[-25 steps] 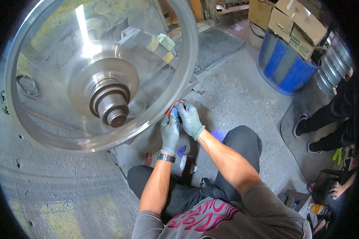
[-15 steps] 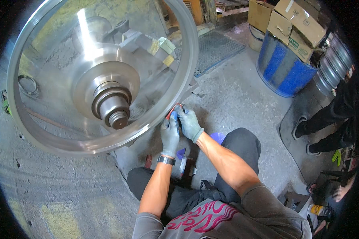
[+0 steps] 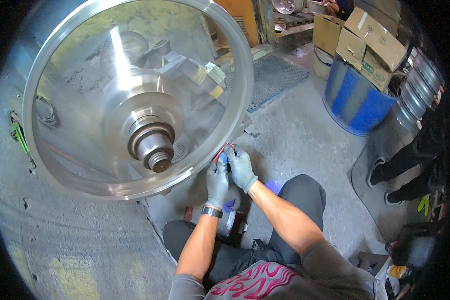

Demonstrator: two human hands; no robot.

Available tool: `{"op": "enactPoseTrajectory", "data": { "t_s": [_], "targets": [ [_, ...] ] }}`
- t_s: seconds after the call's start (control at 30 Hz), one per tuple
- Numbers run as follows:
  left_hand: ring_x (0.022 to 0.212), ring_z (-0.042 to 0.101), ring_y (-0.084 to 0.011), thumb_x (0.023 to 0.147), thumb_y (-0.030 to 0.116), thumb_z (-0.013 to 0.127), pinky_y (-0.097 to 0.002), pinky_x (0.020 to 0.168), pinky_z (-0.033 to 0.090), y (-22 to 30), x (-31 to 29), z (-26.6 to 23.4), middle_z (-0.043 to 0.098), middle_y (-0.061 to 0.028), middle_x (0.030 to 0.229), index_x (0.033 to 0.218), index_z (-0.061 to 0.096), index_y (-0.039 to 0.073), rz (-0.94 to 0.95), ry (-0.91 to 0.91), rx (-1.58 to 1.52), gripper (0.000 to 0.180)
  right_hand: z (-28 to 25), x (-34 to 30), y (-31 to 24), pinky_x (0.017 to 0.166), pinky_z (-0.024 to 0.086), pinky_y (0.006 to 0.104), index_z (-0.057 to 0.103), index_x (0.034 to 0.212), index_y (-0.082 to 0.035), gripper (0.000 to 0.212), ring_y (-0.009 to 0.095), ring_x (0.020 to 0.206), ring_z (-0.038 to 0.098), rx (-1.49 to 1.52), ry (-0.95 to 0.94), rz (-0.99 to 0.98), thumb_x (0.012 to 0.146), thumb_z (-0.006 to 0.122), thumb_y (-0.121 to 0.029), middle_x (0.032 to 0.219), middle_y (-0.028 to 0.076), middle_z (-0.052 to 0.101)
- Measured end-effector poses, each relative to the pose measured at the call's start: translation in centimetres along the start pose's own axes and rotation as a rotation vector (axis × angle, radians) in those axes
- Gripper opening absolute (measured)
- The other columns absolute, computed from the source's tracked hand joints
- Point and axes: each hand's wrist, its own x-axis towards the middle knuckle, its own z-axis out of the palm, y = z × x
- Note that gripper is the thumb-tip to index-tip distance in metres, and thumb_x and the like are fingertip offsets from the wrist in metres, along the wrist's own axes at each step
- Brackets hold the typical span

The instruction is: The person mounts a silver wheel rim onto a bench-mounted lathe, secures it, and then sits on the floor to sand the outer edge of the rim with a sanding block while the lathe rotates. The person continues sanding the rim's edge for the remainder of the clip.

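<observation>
A large metal wheel (image 3: 248,75), its inner face blurred as if spinning, fills the upper left around a stepped metal spindle (image 3: 152,146) with a threaded end. Both my hands wear grey gloves and meet at the rim's lower right edge. My left hand (image 3: 217,184) is closed on a thin red strip (image 3: 220,153), perhaps abrasive paper, with a blue patch at the fingertips. My right hand (image 3: 242,169) pinches the strip's upper end beside it. The strip lies against or very near the rim; exact contact is hidden by my fingers.
A blue drum (image 3: 352,100) holds cardboard boxes (image 3: 372,37). Stacked metal rims (image 3: 417,92) stand beside it, near another person's legs (image 3: 410,155). A perforated mat (image 3: 280,80) lies behind the wheel. Purple pieces (image 3: 229,205) and a purple disc (image 3: 273,187) lie near my knees.
The whole view has shifted, so the wheel, hands and drum appear slightly lower and farther right. Both hands keep their hold on the red strip at the rim.
</observation>
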Motion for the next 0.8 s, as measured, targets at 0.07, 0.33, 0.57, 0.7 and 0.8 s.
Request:
{"op": "enactPoseTrajectory", "data": {
  "t_s": [0.07, 0.33, 0.57, 0.7, 0.8],
  "targets": [
    [0.089, 0.058, -0.006, 0.111, 0.033, 0.06, -0.0256, 0.079, 0.049, 0.0, 0.1, 0.0, 0.071, 0.0033, 0.103, 0.124, 0.074, 0.002, -0.066, 0.011, -0.003, 0.037, 0.1, -0.1, -0.3, 0.055, 0.047, 0.0251, 0.069, 0.107, -0.004, 0.029, 0.006, 0.065, 0.056, -0.003, 0.007, 0.012, 0.107, 0.065, -0.034, 0.081, 0.0, 0.065],
    [0.105, 0.061, -0.0091, 0.11, 0.036, 0.061, -0.0286, 0.094, 0.05, -0.6, 0.1, -0.2, 0.071, -0.0002, 0.119, 0.131, 0.071, 0.001, -0.081, -0.031, -0.13, 0.042, 0.5, -0.3, -0.7, 0.05, 0.044, 0.0242, 0.07, 0.107, -0.007, 0.028, 0.005, 0.06, 0.054, 0.057, -0.012, -0.004, 0.107, 0.065, -0.035, 0.077, -0.002, 0.062],
    [0.106, 0.061, -0.0086, 0.108, 0.035, 0.065, -0.0281, 0.095, 0.05, -0.1, 0.0, -0.3, 0.071, -0.0012, 0.121, 0.132, 0.07, 0.002, -0.123, -0.034, -0.231, 0.041, 0.7, -0.7, -1.3, 0.053, 0.047, 0.0253, 0.068, 0.106, -0.006, 0.025, 0.006, 0.067, 0.058, -0.041, 0.035, -0.047, 0.105, 0.067, -0.031, 0.086, 0.0, 0.068],
    [0.102, 0.061, -0.0087, 0.107, 0.039, 0.065, -0.0279, 0.092, 0.051, 0.1, -0.2, -0.3, 0.072, -0.0011, 0.116, 0.129, 0.071, 0.002, -0.116, -0.02, -0.222, 0.044, 0.8, -0.7, -1.3, 0.056, 0.049, 0.0275, 0.067, 0.11, -0.001, 0.029, 0.008, 0.069, 0.06, -0.214, 0.1, -0.05, 0.103, 0.07, -0.029, 0.087, 0.002, 0.07],
    [0.097, 0.06, -0.0086, 0.107, 0.045, 0.065, -0.0278, 0.086, 0.05, 0.1, -0.1, -0.3, 0.072, -0.0001, 0.109, 0.126, 0.073, 0.002, -0.11, 0.005, -0.148, 0.048, 0.6, -0.7, -1.1, 0.067, 0.054, 0.0285, 0.067, 0.118, 0.001, 0.033, 0.011, 0.079, 0.064, -0.15, 0.061, -0.081, 0.103, 0.071, -0.028, 0.096, 0.005, 0.072]
  ]
}}
